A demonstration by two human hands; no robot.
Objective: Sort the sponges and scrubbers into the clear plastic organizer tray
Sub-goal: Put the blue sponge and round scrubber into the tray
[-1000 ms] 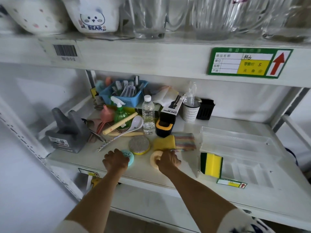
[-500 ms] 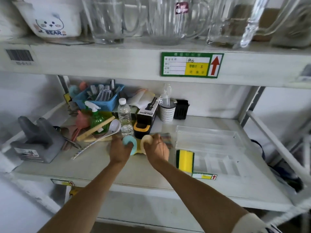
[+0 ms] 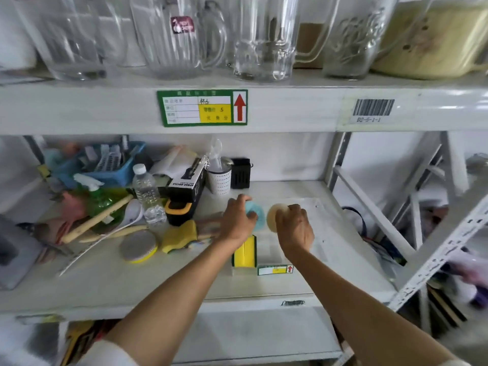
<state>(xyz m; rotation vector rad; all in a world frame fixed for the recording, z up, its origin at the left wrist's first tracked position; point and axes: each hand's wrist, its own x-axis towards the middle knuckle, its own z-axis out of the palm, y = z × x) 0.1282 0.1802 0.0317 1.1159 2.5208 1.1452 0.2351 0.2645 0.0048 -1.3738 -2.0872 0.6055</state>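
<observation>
A round, pale blue sponge (image 3: 255, 216) with a soft, porous look is gripped by the fingers of the left hand (image 3: 237, 222), and a round cream sponge (image 3: 273, 216) is clasped by the right hand (image 3: 295, 228). Both are held above the clear plastic organizer tray (image 3: 320, 233), whose thin walls are faint and blurred against the white shelf (image 3: 111, 281). A rectangular yellow sponge with a green scouring edge (image 3: 244, 250) is stood on its side in the tray's near left compartment. Left of the tray, a round grey scrubber with a yellow base (image 3: 137, 245) and a crumpled yellow sponge (image 3: 179, 236) are laid on the shelf. A blue slotted basket (image 3: 116, 171) filled with brushes is seen at the back. Glass jugs (image 3: 174, 35) are lined on the upper shelf of the white metal rack.
</observation>
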